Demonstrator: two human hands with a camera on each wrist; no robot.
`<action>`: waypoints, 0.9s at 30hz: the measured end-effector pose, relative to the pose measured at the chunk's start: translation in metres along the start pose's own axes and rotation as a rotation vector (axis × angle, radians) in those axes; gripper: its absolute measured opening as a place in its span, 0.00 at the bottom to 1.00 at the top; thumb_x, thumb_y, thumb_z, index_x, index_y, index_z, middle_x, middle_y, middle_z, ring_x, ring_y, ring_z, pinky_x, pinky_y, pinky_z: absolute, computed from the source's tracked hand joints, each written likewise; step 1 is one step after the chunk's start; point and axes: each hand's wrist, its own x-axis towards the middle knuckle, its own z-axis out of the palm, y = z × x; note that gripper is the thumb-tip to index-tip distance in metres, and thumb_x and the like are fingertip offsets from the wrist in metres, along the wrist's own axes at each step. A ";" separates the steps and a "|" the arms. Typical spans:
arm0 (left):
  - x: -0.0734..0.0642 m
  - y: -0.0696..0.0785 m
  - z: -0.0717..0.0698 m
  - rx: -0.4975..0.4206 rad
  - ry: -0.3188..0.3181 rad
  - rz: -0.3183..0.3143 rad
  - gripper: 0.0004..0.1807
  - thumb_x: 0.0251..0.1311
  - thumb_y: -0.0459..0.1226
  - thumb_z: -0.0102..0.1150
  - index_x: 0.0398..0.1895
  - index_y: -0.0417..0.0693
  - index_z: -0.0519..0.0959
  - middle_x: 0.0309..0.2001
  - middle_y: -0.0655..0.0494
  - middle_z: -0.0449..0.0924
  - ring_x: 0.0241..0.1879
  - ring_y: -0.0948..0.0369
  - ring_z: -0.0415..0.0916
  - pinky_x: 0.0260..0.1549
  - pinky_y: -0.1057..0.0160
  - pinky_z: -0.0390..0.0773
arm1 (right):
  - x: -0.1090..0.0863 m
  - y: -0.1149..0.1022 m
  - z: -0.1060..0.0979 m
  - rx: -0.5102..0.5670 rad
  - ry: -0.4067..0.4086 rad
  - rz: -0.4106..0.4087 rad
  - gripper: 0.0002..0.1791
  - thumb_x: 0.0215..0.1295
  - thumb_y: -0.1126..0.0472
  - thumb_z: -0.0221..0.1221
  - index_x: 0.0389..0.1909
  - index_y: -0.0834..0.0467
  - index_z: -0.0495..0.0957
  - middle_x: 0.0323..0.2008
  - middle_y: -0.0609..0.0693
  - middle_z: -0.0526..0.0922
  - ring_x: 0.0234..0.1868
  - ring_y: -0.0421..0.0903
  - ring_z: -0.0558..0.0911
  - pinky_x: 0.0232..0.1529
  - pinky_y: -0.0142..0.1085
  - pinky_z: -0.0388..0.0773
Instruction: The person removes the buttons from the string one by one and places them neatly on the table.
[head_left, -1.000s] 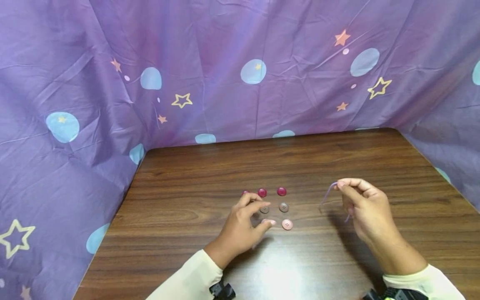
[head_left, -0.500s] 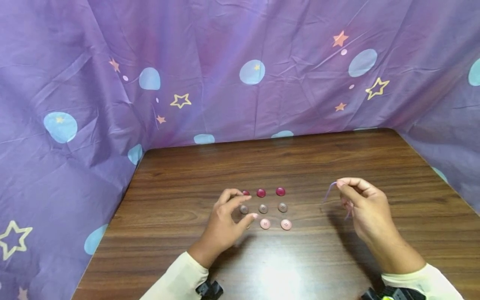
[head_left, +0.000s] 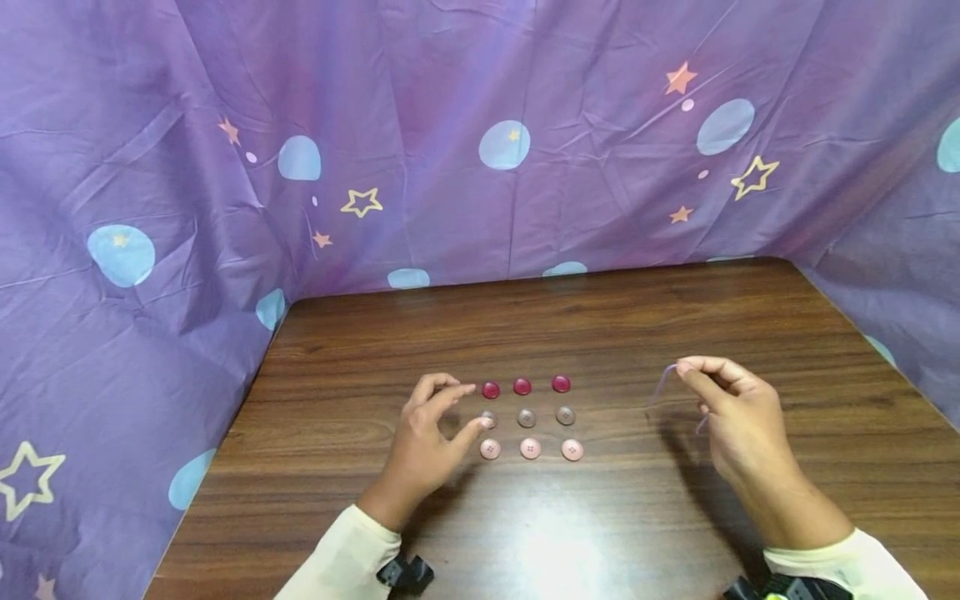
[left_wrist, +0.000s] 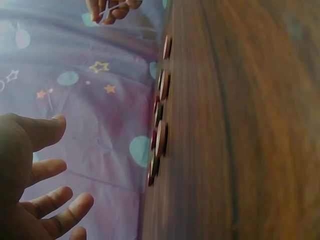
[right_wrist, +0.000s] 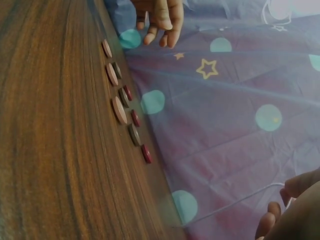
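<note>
In the head view, three rows of buttons lie on the table: dark red buttons (head_left: 522, 387) farthest away, grey-brown buttons (head_left: 527, 418) in the middle and pink buttons (head_left: 530, 448) nearest. My left hand (head_left: 422, 437) hovers at the left end of the rows, thumb and fingers spread apart with nothing between them. Its thumb tip overlaps the left grey-brown button in that view. Off to the right, my right hand (head_left: 738, 417) pinches a thin purple string (head_left: 663, 381) between thumb and forefinger. The string also runs down from the right hand in the right wrist view (right_wrist: 240, 199).
A brown wood-grain table (head_left: 360, 358) spreads under both hands. Behind it and at its sides hangs a purple cloth (head_left: 450, 100) printed with stars and blue dots. Bright light glares off the table's near part.
My left hand has drawn leftward from over the buttons, so the left buttons of the rows now show. The right hand stays nearly still, with the string in its fingers.
</note>
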 end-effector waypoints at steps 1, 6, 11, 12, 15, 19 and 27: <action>0.000 -0.001 -0.001 0.000 0.009 0.002 0.24 0.54 0.37 0.84 0.55 0.42 0.89 0.54 0.44 0.82 0.56 0.48 0.84 0.57 0.44 0.84 | 0.000 0.000 0.000 -0.005 0.004 0.003 0.10 0.72 0.68 0.69 0.32 0.51 0.91 0.30 0.37 0.88 0.27 0.35 0.72 0.18 0.28 0.66; -0.002 -0.004 -0.001 0.035 0.039 -0.003 0.24 0.53 0.38 0.85 0.53 0.41 0.89 0.53 0.44 0.82 0.52 0.47 0.85 0.52 0.42 0.83 | 0.000 0.001 0.001 0.013 0.013 -0.015 0.09 0.72 0.70 0.69 0.33 0.54 0.92 0.31 0.38 0.90 0.31 0.35 0.77 0.25 0.25 0.71; -0.003 -0.003 0.000 0.057 0.043 -0.052 0.25 0.54 0.40 0.85 0.54 0.42 0.89 0.54 0.45 0.83 0.54 0.47 0.86 0.53 0.41 0.74 | 0.001 0.002 0.001 0.054 0.024 -0.039 0.09 0.70 0.74 0.68 0.40 0.59 0.93 0.36 0.39 0.93 0.44 0.35 0.86 0.47 0.22 0.81; -0.004 -0.003 0.000 0.056 0.043 -0.066 0.25 0.54 0.40 0.85 0.54 0.43 0.89 0.55 0.45 0.83 0.55 0.47 0.85 0.54 0.41 0.73 | 0.001 0.001 0.001 0.061 0.031 -0.034 0.10 0.70 0.75 0.67 0.43 0.59 0.93 0.39 0.39 0.94 0.46 0.34 0.86 0.49 0.22 0.82; -0.004 -0.003 -0.001 0.051 0.042 -0.094 0.25 0.54 0.40 0.84 0.55 0.43 0.89 0.55 0.45 0.83 0.57 0.47 0.85 0.56 0.40 0.70 | 0.002 0.000 0.002 0.070 0.085 -0.024 0.15 0.70 0.77 0.64 0.50 0.60 0.92 0.46 0.36 0.93 0.57 0.35 0.85 0.55 0.21 0.80; -0.004 -0.005 -0.001 0.054 0.050 -0.099 0.25 0.54 0.40 0.84 0.55 0.43 0.89 0.55 0.45 0.83 0.57 0.47 0.85 0.58 0.39 0.69 | 0.002 -0.003 0.005 0.071 0.143 -0.024 0.19 0.70 0.79 0.62 0.56 0.64 0.89 0.52 0.36 0.91 0.69 0.40 0.79 0.62 0.22 0.75; -0.002 -0.007 -0.004 0.056 0.064 -0.121 0.26 0.56 0.41 0.83 0.57 0.43 0.88 0.59 0.39 0.82 0.59 0.46 0.83 0.60 0.37 0.68 | 0.002 -0.004 0.006 0.100 0.148 -0.042 0.19 0.70 0.80 0.60 0.56 0.66 0.89 0.54 0.39 0.91 0.69 0.41 0.80 0.62 0.23 0.76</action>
